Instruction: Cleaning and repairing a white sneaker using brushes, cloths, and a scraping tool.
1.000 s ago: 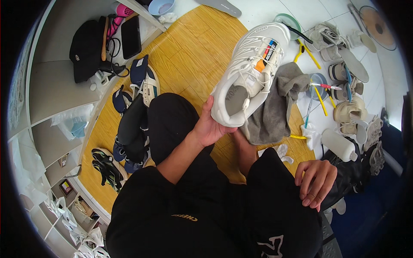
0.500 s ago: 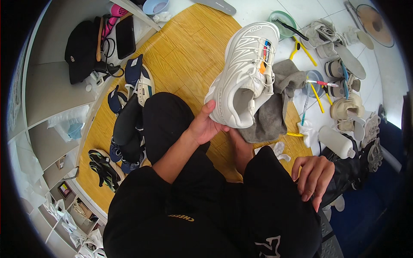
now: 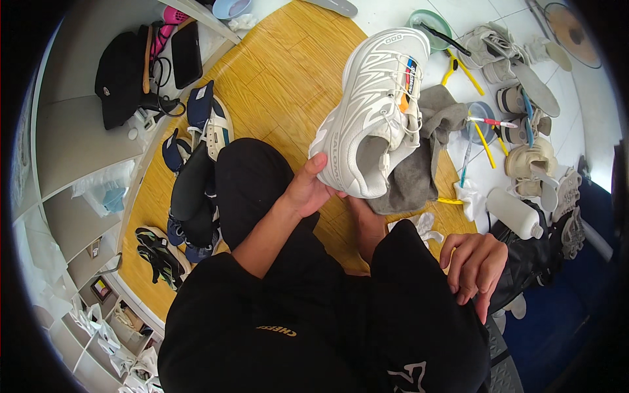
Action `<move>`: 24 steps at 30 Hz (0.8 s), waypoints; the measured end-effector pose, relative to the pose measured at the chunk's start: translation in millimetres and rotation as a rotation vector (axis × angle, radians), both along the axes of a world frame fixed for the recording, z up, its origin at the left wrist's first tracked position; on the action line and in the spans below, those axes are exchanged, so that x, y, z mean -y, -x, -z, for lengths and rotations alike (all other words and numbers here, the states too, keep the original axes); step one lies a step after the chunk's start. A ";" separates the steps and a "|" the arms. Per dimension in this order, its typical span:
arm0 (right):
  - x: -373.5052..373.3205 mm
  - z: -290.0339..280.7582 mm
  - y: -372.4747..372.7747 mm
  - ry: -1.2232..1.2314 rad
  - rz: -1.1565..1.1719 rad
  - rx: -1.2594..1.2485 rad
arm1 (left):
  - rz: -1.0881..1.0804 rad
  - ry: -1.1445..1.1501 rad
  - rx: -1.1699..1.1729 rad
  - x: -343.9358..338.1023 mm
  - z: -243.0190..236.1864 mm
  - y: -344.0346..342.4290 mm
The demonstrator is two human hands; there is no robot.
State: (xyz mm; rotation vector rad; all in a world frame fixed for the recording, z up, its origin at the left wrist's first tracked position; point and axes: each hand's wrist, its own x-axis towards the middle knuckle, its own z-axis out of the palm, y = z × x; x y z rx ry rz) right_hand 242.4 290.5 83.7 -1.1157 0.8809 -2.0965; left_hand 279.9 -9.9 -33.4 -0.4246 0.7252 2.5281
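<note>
In my left hand [image 3: 308, 188] is a white lace-up sneaker [image 3: 370, 114], gripped at its heel. The shoe is raised with its toe pointing away from me and its ankle opening showing; a small multicoloured patch marks the tongue. Part of my left hand's fingers is hidden beneath the heel. My right hand [image 3: 476, 267] rests on my black-clad right knee, holding nothing, its fingers loosely bent and a little apart. A grey cloth [image 3: 419, 177] lies just right of the shoe, partly behind it.
To the right are yellow-handled brushes [image 3: 483, 149], a green bowl [image 3: 429, 31], a clear cup [image 3: 477, 121], a white bottle [image 3: 514, 213] and several pale shoes [image 3: 529, 160] with insoles. At left, dark shoes [image 3: 209, 124] stand on the wooden floor [image 3: 282, 78] beside a shelf [image 3: 72, 154].
The white sneaker has shifted very slightly, its toe a touch higher and to the right. My right hand stays on the knee, with its fingers barely changed.
</note>
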 end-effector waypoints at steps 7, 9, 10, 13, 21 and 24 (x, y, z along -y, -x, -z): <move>2.0 0.8 1.0 0.002 -0.003 0.014 | 0.007 0.013 -0.002 1.2 2.2 -0.6; 1.8 0.6 0.9 -0.004 0.000 0.019 | 0.011 0.011 -0.008 0.7 1.7 0.1; 0.7 1.1 0.6 -0.004 0.003 0.020 | 0.012 0.011 -0.005 -0.7 0.2 1.2; 0.7 1.2 0.5 -0.001 0.003 0.015 | 0.009 0.015 0.012 -0.7 -1.1 1.1; 2.6 1.4 1.1 0.003 -0.004 0.027 | 0.012 0.023 0.012 1.3 0.3 -1.1; -0.6 -3.4 0.5 -0.017 0.006 0.021 | -0.130 0.207 -0.083 -16.2 -13.3 8.7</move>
